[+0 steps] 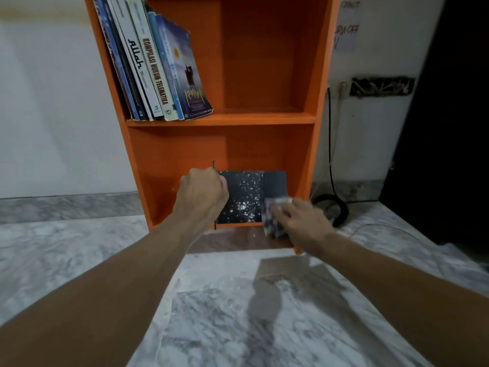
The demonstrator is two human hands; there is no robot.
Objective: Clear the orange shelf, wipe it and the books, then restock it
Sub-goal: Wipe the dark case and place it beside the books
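At frame centre, the left hand [202, 190] closes its grip on a dark speckled book [243, 197] in the orange shelf [264, 119], steadying it while the right hand [299, 218], grip closed around a cloth [275, 221], wipes it.

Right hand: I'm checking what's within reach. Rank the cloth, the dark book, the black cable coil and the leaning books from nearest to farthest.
From the right hand:
1. Cloth, in its grip.
2. Dark book, just left.
3. Cable coil, floor, right.
4. Leaning books, upper shelf, left.
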